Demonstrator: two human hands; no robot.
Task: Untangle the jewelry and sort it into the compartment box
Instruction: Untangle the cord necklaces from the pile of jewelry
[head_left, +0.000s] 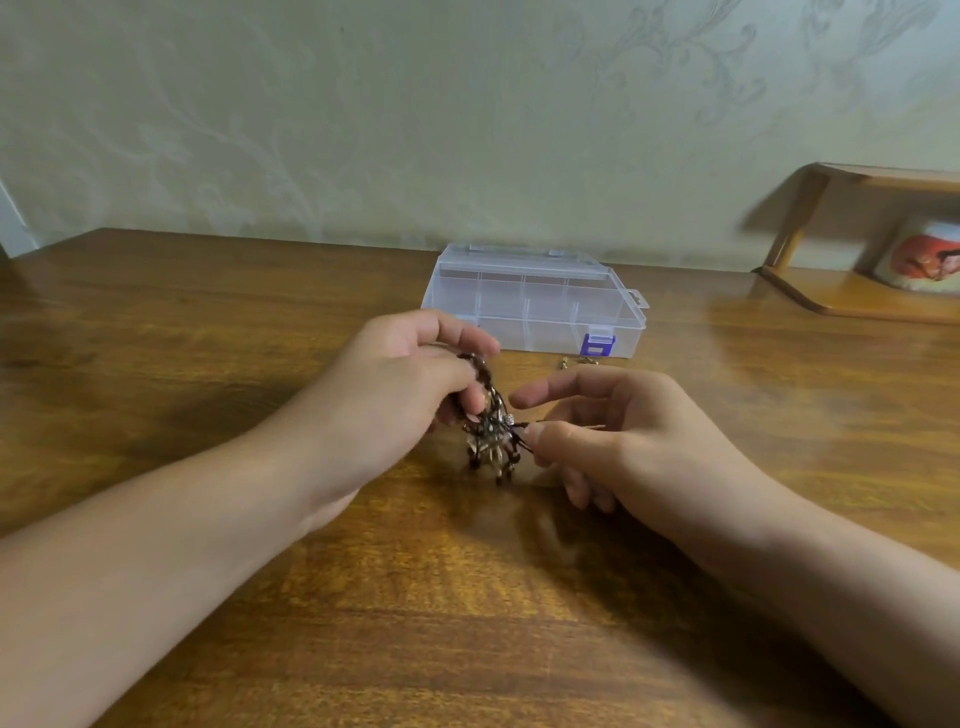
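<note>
A dark tangled clump of beaded cords and metal charms (491, 431) is held just above the brown wooden table (363, 623), between two bare hands. Its upper loop is gripped by the curled fingers of the left hand (410, 384); a thin strand at its side is pinched by the thumb and a finger of the right hand (613, 436), the index finger extended. Individual pieces cannot be told apart. Beyond, the clear plastic compartment box with a blue latch (540, 301) is seen closed, with a small gold-coloured item (579, 361), blurred, just before it.
</note>
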